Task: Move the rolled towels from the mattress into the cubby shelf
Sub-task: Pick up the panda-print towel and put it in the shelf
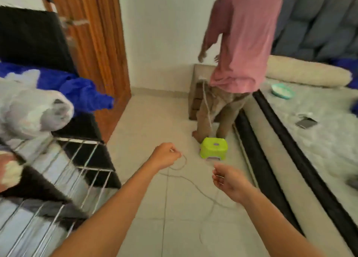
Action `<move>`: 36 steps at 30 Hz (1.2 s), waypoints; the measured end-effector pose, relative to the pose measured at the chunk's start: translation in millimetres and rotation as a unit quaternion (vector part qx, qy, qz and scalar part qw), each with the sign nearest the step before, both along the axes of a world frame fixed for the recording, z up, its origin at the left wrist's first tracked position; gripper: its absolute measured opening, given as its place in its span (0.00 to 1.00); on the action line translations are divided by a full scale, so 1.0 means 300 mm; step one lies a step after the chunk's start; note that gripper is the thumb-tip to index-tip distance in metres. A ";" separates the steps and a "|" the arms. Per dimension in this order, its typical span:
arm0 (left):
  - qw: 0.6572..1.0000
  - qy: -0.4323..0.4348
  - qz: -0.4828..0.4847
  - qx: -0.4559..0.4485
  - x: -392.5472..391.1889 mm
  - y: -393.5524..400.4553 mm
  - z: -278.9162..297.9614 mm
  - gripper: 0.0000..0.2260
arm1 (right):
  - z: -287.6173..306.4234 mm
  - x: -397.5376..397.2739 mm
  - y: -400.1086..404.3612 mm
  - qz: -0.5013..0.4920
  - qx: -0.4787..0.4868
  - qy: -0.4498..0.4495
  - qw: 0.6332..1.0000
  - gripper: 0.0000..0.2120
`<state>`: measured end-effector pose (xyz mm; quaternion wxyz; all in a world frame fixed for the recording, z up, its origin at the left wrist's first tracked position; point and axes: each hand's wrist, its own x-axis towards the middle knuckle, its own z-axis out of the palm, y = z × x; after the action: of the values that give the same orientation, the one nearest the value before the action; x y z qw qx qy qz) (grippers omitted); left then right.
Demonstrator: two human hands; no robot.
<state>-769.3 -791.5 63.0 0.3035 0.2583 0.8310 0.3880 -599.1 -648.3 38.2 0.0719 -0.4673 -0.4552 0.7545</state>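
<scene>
At far left the wire cubby shelf (64,171) holds a blue towel (77,88) and a white one (33,109); our left hand (166,156) is loosely curled and carries nothing, right hand (228,181) half-open, also carrying nothing. Mattress (319,136) at right shows no rolled towels we can make out through the blur. We'd turn right, step around the green stool (213,148) and the standing person (238,53), then take one roll per hand.

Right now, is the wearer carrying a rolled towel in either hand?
No, the left hand and right hand are loosely curled above the tiled floor with no towel in them.
</scene>
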 end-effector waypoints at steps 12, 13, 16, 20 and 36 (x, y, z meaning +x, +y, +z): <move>0.871 0.005 -0.484 -0.084 0.911 1.249 -0.086 0.08 | -0.205 1.237 0.553 -0.519 -0.083 0.010 0.851 0.06; 0.869 0.007 -0.489 -0.079 0.964 1.331 -0.082 0.08 | -0.221 1.302 0.592 -0.548 -0.086 0.013 0.832 0.07; 0.872 0.010 -0.486 -0.065 1.117 1.543 -0.056 0.09 | -0.235 1.443 0.700 -0.595 -0.098 0.025 0.797 0.09; 0.840 0.009 -0.538 -0.074 1.335 1.773 -0.049 0.10 | -0.226 1.543 0.840 -0.619 -0.096 0.053 0.778 0.09; 0.666 0.079 -0.740 -0.057 2.140 2.619 -0.312 0.18 | -0.444 1.771 1.359 -0.707 -0.064 -0.141 0.690 0.12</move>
<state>-127.3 -5.8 -30.7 0.4383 0.7999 0.4086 -0.0340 -67.7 -240.7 -94.9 0.4890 -0.7555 0.0544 0.4327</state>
